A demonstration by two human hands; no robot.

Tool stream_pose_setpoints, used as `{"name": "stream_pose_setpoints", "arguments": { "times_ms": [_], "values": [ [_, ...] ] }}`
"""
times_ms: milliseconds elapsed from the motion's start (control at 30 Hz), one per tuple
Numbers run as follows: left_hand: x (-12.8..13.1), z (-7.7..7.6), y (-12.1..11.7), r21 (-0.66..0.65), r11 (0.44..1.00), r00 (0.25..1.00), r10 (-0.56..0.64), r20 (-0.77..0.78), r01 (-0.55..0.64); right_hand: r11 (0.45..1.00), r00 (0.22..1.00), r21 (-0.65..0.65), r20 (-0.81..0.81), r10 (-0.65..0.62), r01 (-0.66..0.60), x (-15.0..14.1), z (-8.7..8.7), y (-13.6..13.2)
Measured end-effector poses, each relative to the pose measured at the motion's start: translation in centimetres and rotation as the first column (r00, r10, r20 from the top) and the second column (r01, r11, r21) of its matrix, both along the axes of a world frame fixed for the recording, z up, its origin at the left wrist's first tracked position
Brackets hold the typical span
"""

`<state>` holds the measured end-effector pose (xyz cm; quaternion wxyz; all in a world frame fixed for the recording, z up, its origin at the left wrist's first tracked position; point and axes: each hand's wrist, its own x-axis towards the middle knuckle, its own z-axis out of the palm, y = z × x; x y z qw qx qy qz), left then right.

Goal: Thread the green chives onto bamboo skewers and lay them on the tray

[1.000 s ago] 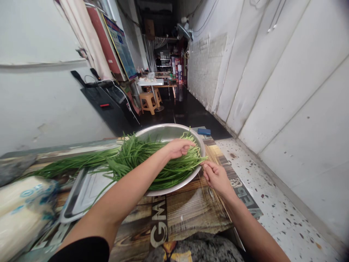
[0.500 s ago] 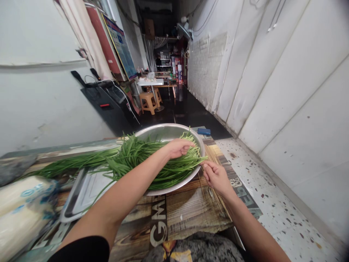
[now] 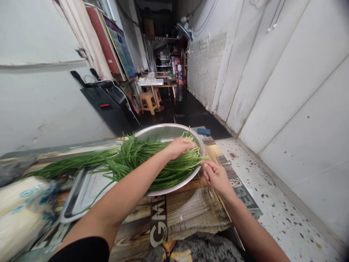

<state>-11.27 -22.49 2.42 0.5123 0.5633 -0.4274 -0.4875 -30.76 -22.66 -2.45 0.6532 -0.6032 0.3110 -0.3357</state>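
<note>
A wide metal basin (image 3: pixel 169 127) holds a heap of long green garlic chives (image 3: pixel 139 153), their pale stem ends towards the right rim. My left hand (image 3: pixel 181 147) reaches across the heap, fingers closed in a pinch on the chives near the stem ends. Just outside the right rim, my right hand (image 3: pixel 216 176) is closed, thumb against forefinger, beside stem ends that poke over the edge. What is in that pinch is too small to make out. Thin bamboo skewers (image 3: pixel 214 154) lie on the table under and around my right hand.
The basin stands on a wood-patterned tabletop (image 3: pixel 188 214). A metal tray (image 3: pixel 71 203) is at left, near a plastic-wrapped pale package (image 3: pixel 24 211) and more chives. Behind the basin lies a small blue box (image 3: pixel 204 131). A white wall (image 3: pixel 300 109) runs along the right.
My left hand's fingers have shifted slightly over the stem ends. My right hand and the basin stay practically in place.
</note>
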Motion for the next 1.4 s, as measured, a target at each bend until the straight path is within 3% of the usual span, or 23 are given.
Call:
{"name": "stream_pose_setpoints", "arguments": {
  "times_ms": [133,333,500,800,967,1167,1400],
  "values": [
    [-0.25,-0.13,0.08,-0.002,1.000,0.992,-0.023,0.121,0.023,1.000,1.000,0.001,0.009,-0.011,0.011,0.05,-0.01,-0.02],
    [-0.29,-0.43,0.10,0.031,0.991,0.974,-0.130,0.184,0.127,1.000,1.000,-0.006,0.004,-0.016,0.016,-0.01,0.03,-0.06],
    [-0.04,-0.88,-0.05,0.009,0.998,0.961,-0.056,0.271,0.056,0.999,0.999,0.005,0.016,-0.033,0.033,0.00,-0.18,-0.17],
    [0.02,-0.79,-0.15,-0.141,0.989,0.898,0.104,0.428,-0.047,1.000,1.000,0.014,0.011,-0.023,0.022,0.07,0.04,-0.07],
    [-0.12,-0.71,-0.23,-0.128,0.983,0.912,0.168,0.374,-0.129,0.999,1.000,0.026,-0.002,-0.024,0.024,-0.06,0.31,0.24],
    [-0.10,-0.69,-0.31,-0.045,0.990,0.962,0.143,0.234,-0.137,0.999,1.000,0.032,-0.011,-0.029,0.029,-0.16,0.42,0.44],
    [0.02,-0.68,-0.58,-0.022,0.978,0.969,0.210,0.134,-0.209,1.000,1.000,0.015,-0.014,-0.010,0.010,-0.21,0.63,0.60]
  ]
}}
